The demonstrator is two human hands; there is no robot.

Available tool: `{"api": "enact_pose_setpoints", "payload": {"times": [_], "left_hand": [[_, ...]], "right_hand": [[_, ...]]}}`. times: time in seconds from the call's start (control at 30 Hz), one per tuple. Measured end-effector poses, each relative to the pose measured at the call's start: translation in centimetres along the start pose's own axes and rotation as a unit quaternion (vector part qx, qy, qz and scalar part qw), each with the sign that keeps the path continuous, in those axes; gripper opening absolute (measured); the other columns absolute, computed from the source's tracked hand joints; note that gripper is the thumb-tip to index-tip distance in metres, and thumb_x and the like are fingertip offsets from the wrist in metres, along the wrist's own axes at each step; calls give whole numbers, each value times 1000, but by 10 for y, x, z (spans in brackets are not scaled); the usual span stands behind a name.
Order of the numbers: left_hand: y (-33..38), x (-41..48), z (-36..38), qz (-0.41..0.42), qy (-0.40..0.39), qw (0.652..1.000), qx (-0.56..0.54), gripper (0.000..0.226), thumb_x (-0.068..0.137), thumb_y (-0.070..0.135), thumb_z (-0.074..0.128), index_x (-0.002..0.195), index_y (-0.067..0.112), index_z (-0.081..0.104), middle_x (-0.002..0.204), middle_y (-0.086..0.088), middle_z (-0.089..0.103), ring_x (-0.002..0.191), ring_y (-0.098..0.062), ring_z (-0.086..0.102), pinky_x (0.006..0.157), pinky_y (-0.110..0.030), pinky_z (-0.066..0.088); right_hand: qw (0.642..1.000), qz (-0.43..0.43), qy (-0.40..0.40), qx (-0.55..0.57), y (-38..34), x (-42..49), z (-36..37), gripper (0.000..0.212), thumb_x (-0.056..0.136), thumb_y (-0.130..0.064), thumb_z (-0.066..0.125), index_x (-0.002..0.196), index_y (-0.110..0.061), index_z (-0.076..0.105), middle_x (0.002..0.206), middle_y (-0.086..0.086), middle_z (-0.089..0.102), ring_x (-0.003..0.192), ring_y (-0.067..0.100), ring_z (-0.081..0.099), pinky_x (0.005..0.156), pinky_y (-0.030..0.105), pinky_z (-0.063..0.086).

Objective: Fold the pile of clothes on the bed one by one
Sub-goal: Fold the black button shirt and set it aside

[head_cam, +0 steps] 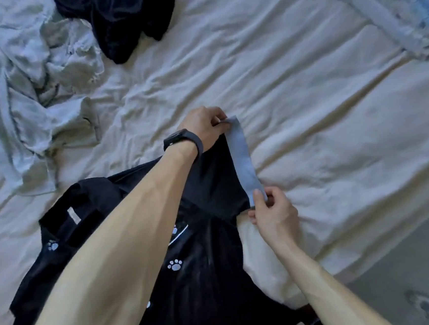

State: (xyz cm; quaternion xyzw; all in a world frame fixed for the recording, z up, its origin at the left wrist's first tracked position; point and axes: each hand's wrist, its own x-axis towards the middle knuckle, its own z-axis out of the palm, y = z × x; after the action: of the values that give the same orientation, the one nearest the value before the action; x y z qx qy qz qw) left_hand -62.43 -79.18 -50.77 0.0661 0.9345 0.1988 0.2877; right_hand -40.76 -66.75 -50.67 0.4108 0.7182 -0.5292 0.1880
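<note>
Across nearly the whole view, a bed (307,94) under a rumpled cream sheet. Spread front up at its near side, a black shirt (194,283) with white paw prints and buttons, partly hidden under both forearms. Waiting farther back on the left, a crumpled pale grey garment (28,89); beyond it at the top, a dark heap (119,18); at the far right corner, a pale blue bundle (390,6), too blurred to name.

Looks like the sleeve stage of folding the black shirt: the sleeve (210,184) on the right of the view raised off the sheet and pulled taut, with its grey-blue cuff (242,159) stretched between the hands. Judged early in the task, with at least two pieces not yet folded. Next, probably calls for swinging the sleeve inward across the chest, keeping the cuff flat and both ends level, then laying it down without dragging the body out of square.

Reaching across the shirt, forearm over the chest, the left hand (204,127), pinching the far end of the cuff between thumb and curled fingers. Close to the bed's edge, the right hand (274,214), pinching the near end, thumb on top. On the left wrist, a black watch (182,139)
</note>
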Motion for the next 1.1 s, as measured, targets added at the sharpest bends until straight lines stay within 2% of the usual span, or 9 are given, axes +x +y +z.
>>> {"api": "enact_pose_setpoints", "payload": {"times": [0.27,0.43,0.57,0.63,0.7,0.83,0.97,1.03,1.1], "left_hand": [[2,-44,-33,-8,-8,997,-76,10,95,33,63,103,29,67,100,6,68,95,-16,64,80,-29,51],[-43,-154,-59,-14,126,971,-202,7,83,33,65,80,38,61,99,9,61,92,-2,59,80,-12,42],[-124,-270,-43,-64,146,975,-156,20,76,41,58,79,24,67,103,6,59,105,-6,57,92,-27,44],[-158,-309,-29,-144,28,985,-89,18,67,42,57,83,39,64,116,3,55,116,-10,54,99,-22,38],[-178,-321,-23,-186,-54,979,-58,36,62,34,56,97,43,60,126,4,49,126,-17,50,102,-21,33],[-178,-272,-28,-192,21,975,-112,46,81,17,68,126,20,61,130,-2,53,124,-21,53,99,-24,37],[-158,-211,-33,-239,64,946,-208,59,90,40,68,140,17,46,133,-3,56,120,-24,56,96,-33,44],[-155,-186,-33,-263,29,947,-182,63,91,48,65,140,16,44,129,-3,57,117,-26,57,90,-34,44],[-154,-168,-33,-279,-2,951,-131,38,90,47,65,112,17,59,108,-3,62,93,-23,61,72,-33,44]], "right_hand": [[999,-38,22,31,-11,-19,8,14,87,-24,74,91,-29,62,85,-8,69,77,7,64,67,23,43],[962,-264,73,4,-12,-85,34,16,84,-5,71,88,-20,65,89,-5,58,74,3,50,70,8,40],[926,-339,-84,-143,29,-137,65,19,85,-15,67,100,-27,65,103,-12,53,84,8,57,71,17,45],[909,-272,-199,-247,50,-157,72,26,92,-30,62,118,-33,59,118,-18,48,89,5,59,73,22,49],[928,-186,-204,-251,58,-166,74,31,93,-39,61,123,-34,57,118,-19,52,84,3,61,79,23,50],[989,92,-110,-43,35,-154,77,35,89,-49,68,114,-25,62,101,-12,65,80,7,70,78,32,60],[956,238,-87,151,12,-140,92,40,88,-46,75,79,-13,54,94,2,63,80,19,75,60,34,62],[936,275,-69,208,8,-134,102,38,87,-43,78,90,-10,59,101,2,62,79,20,75,55,29,57],[919,302,-43,250,6,-129,108,41,87,-37,79,112,-9,63,106,2,62,77,19,74,51,26,54]]}}
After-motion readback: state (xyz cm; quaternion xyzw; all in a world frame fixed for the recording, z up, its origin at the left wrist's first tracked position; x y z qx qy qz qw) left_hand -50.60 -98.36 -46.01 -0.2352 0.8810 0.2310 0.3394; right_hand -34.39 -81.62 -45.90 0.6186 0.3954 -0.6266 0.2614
